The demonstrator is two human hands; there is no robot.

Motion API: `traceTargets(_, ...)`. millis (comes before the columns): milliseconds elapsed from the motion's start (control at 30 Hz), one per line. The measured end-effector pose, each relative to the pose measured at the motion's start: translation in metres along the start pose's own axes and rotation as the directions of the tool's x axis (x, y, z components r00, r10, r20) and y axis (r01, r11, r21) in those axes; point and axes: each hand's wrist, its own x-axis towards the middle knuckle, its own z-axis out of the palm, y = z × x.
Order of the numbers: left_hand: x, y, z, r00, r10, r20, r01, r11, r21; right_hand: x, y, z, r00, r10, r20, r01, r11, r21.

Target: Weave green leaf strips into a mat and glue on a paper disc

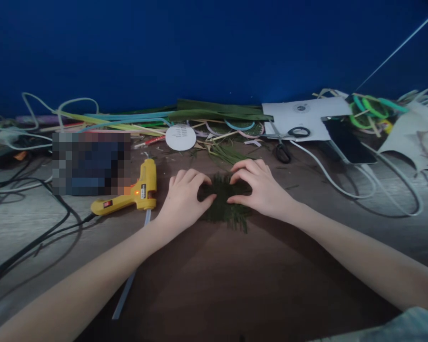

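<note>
A small heap of dark green leaf shreds [223, 202] lies on the brown tabletop, with loose bits fraying towards its near side. At its left edge is my left hand [189, 192], thumb and fingers curved with a gap between them. My right hand [258, 187] mirrors it on the right edge, its fingers likewise bent and apart from the thumb. Both sets of fingertips border the heap; whether they touch it I cannot tell. Left of my left hand a yellow hot glue gun [142, 187] stands with an orange light lit, a clear glue stick [128, 280] trailing from it.
Black-handled scissors [282, 151], a phone [349, 140] and a white sheet [306, 111] lie at the back right. Long green leaves [217, 110], coloured strips and a white paper disc [180, 137] line the back. Black cables [57, 228] run at left, a white cable [419, 199] at right.
</note>
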Motion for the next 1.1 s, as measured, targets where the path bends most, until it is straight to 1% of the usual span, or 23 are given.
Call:
traceTargets(133,0.0,0.0,0.0,1.0,-0.002,0.0,0.002,1.0,-0.003,0.001,0.001,0.001,1.0,-0.011,-0.006,0.011,1.0,0.021)
traceTargets(400,0.0,0.0,0.002,1.0,0.007,-0.01,-0.007,1.0,0.008,0.0,0.0,0.001,1.0,0.006,0.008,-0.006,1.0,0.031)
traceTargets(500,0.0,0.001,0.001,1.0,0.001,-0.002,-0.001,1.0,0.005,0.001,0.001,0.0,1.0,0.006,0.0,-0.006,0.998,0.059)
traceTargets(567,0.0,0.001,0.0,1.0,-0.003,-0.001,0.003,1.0,0.001,0.002,0.004,-0.001,0.998,0.013,-0.059,-0.007,0.995,0.098)
traceTargets(633,-0.001,0.0,-0.001,1.0,0.007,-0.009,-0.007,1.0,-0.007,0.004,0.008,-0.002,0.985,0.063,-0.158,-0.042,0.99,0.132)
traceTargets(700,-0.002,0.0,-0.002,0.998,0.058,-0.009,-0.058,0.998,-0.028,0.007,0.015,-0.003,0.961,0.132,-0.241,-0.096,0.983,0.155)
traceTargets(767,-0.003,0.0,-0.002,0.99,0.142,0.017,-0.141,0.989,-0.053,0.009,0.02,-0.003,0.949,0.169,-0.268,-0.127,0.978,0.166)
traceTargets(833,-0.003,0.001,-0.003,0.975,0.217,0.054,-0.213,0.974,-0.071,0.012,0.024,-0.002,0.956,0.163,-0.244,-0.126,0.979,0.163)
traceTargets(900,-0.003,0.001,-0.004,0.965,0.25,0.08,-0.244,0.966,-0.083,0.013,0.024,-0.003,0.969,0.153,-0.192,-0.127,0.982,0.143)
traceTargets(967,-0.003,0.001,-0.005,0.964,0.247,0.095,-0.238,0.966,-0.099,0.014,0.023,-0.003,0.979,0.149,-0.142,-0.134,0.985,0.108)
traceTargets(1100,-0.003,-0.001,-0.005,0.969,0.221,0.111,-0.205,0.968,-0.144,0.015,0.022,-0.003,0.986,0.137,-0.099,-0.131,0.989,0.063)
